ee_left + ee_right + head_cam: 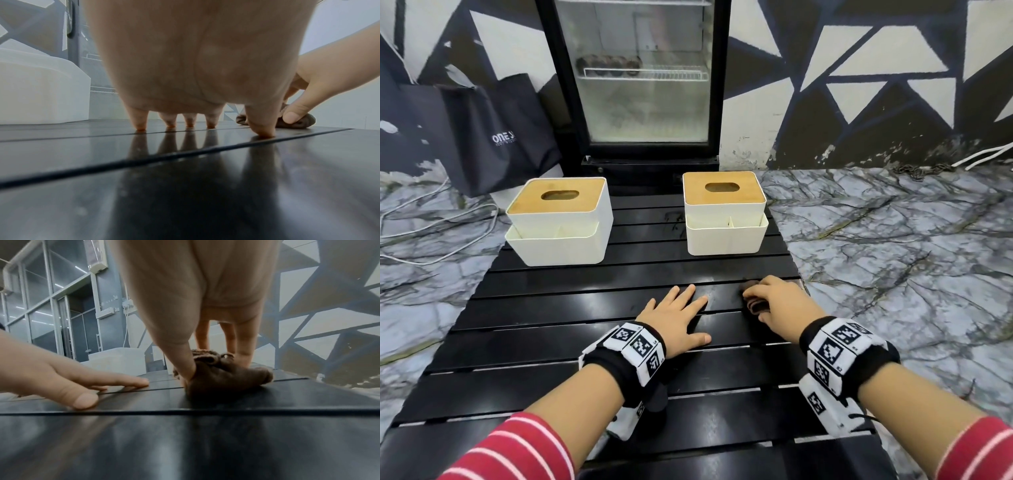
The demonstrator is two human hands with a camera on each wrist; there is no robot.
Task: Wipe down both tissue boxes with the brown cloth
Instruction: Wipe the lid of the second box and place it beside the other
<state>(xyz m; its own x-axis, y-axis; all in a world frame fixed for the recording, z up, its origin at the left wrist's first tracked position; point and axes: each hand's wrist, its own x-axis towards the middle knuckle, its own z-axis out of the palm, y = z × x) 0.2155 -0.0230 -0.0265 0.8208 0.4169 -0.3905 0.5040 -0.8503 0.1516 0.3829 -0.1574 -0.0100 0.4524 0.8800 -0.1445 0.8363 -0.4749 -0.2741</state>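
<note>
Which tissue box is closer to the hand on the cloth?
The right tissue box, straight ahead of the right hand gripping the brown cloth. The left tissue box sits farther left, across the table.

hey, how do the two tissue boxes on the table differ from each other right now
The left tissue box looks wider and sits turned at an angle; the right tissue box looks narrower and faces squarely forward. The right one stands nearer the brown cloth under the right hand. Both are white with wooden slotted lids and front compartments.

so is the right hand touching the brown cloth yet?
Touching. Right wrist view shows the right hand with thumb and fingers pinching the brown cloth on the table.
</note>
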